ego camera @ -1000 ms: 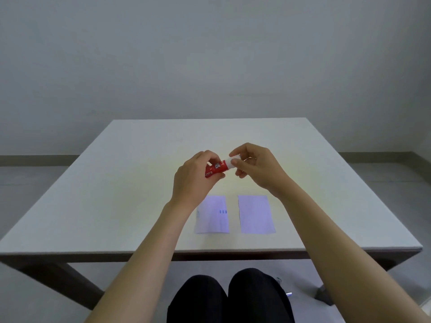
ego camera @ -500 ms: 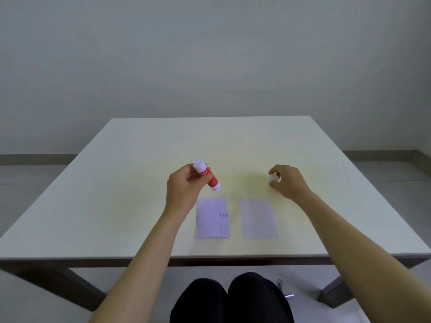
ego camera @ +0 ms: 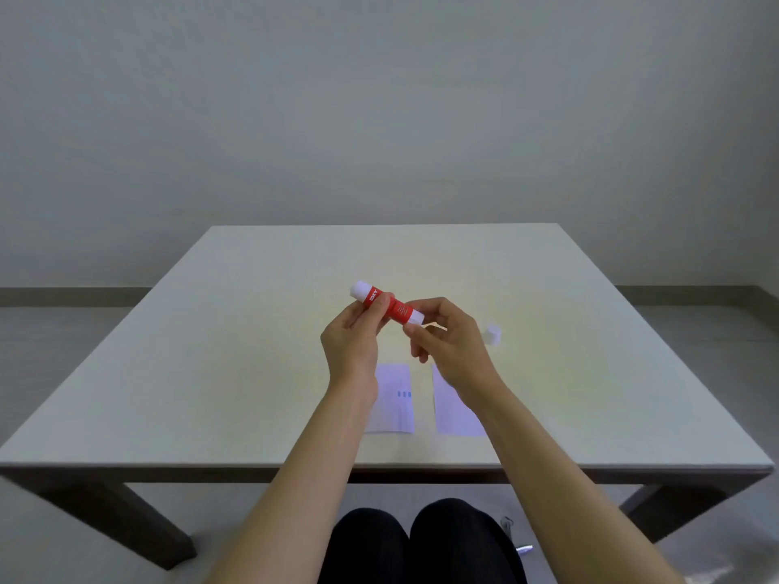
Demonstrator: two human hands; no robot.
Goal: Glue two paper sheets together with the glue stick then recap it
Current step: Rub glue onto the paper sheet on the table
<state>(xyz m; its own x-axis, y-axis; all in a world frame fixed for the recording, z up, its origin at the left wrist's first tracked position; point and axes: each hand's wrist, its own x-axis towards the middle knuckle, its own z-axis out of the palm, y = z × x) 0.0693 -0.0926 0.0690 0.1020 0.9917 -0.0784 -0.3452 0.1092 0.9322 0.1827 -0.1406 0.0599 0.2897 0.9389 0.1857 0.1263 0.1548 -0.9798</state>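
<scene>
Both hands [ego camera: 352, 343] pinch glue stick [ego camera: 390, 307]; right fingers [ego camera: 415, 330] at base. Over-twisting risks glue snapping. Cap [ego camera: 492, 334] loose at 3 o'clock, may roll.

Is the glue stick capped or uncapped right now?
Uncapped. The white cap sits on the table, apart from the glue stick held between left hand and right hand.

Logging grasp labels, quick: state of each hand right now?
Left hand: closed around the red glue stick, held above the table.
Right hand: fingertips pinching the stick's near white end; cap lies on the table.
</scene>
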